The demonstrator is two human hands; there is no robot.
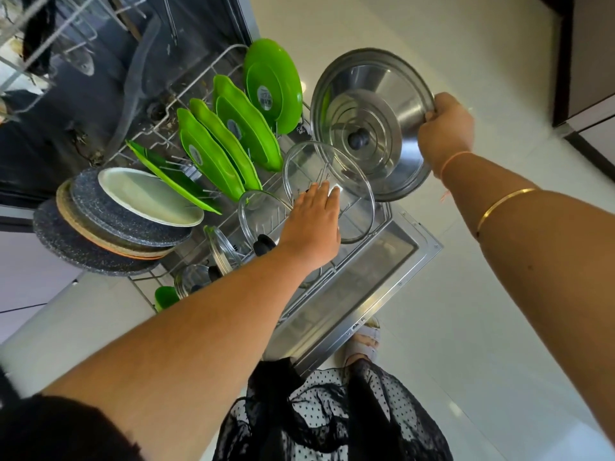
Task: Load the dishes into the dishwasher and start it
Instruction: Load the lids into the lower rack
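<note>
The dishwasher's lower rack [213,66] is pulled out over the open door [376,271]. Several green plates [233,134] stand upright in it, with dark speckled plates [109,224] and a white plate [149,194] at the left end. My right hand [444,128] grips the rim of a large steel bowl [396,81] with a steel lid [362,128] inside it, held at the rack's right end. My left hand [312,221] rests flat, fingers spread, on a large glass lid [352,181] standing in the rack. More glass lids [256,211] stand beside it.
The upper rack [40,34] sticks out at top left. A green cup [164,296] sits at the rack's near corner. Pale floor tiles [466,294] spread to the right, a dark cabinet [585,61] stands at top right, and my sandalled foot [364,341] is by the door's edge.
</note>
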